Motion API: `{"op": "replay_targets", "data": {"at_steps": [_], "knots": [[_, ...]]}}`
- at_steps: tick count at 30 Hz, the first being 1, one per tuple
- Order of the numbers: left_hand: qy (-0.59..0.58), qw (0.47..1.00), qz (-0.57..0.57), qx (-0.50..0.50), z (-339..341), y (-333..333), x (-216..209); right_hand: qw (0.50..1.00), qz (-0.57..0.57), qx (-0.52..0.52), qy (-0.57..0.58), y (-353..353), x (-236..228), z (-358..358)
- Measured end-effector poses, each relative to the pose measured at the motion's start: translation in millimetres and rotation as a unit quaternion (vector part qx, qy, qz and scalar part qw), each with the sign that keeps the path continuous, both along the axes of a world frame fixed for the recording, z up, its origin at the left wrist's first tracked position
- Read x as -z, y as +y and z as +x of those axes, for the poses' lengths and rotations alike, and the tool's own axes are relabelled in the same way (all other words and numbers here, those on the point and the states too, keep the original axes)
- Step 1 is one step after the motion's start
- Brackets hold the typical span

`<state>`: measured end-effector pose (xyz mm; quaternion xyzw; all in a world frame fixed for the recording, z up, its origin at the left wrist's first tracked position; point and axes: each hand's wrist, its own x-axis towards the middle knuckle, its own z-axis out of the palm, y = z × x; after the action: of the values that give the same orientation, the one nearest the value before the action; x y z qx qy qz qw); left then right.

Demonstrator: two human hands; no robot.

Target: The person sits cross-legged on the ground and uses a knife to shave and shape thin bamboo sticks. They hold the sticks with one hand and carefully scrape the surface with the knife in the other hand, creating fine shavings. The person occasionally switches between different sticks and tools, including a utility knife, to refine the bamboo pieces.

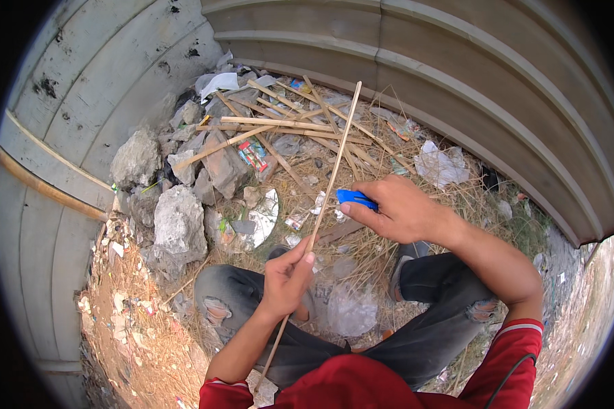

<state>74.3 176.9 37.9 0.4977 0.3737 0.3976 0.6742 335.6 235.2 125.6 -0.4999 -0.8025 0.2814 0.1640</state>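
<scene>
Between my knees, my left hand is closed round a long, thin, pale bamboo strip. The strip slants from low beside my lap up and away to the right, its far end free in the air. In my right hand is a blue utility knife, its body pointing left toward the strip. A small gap shows between the knife and the strip. Whether its blade is out I cannot make out. Most of the knife's handle is hidden by my fingers.
Several wooden strips lie crisscrossed on the ground ahead. Broken concrete lumps are heaped at the left. Corrugated metal sheeting closes off the back, and a panelled wall the left. Dry grass, crumpled plastic and litter cover the ground.
</scene>
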Motion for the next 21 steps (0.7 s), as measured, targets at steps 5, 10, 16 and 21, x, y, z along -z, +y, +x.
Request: {"op": "replay_targets", "data": {"at_steps": [5, 10, 16, 21], "knots": [[-0.029, 0.998, -0.042, -0.025, 4, -1, 0, 0.998, 0.032, -0.051, -0.035, -25, 24, -36], [-0.037, 0.998, -0.04, -0.036, 4, 4, 6, 0.993, 0.017, -0.031, -0.117, -7, 23, -32], [0.063, 0.997, 0.037, 0.012, 5, -18, 14, 0.951, 0.092, 0.296, 0.013, 72, 31, 50], [0.125, 0.986, 0.104, 0.044, -1, -25, 18, 0.884, 0.141, 0.436, 0.094, 80, 53, 157]]}}
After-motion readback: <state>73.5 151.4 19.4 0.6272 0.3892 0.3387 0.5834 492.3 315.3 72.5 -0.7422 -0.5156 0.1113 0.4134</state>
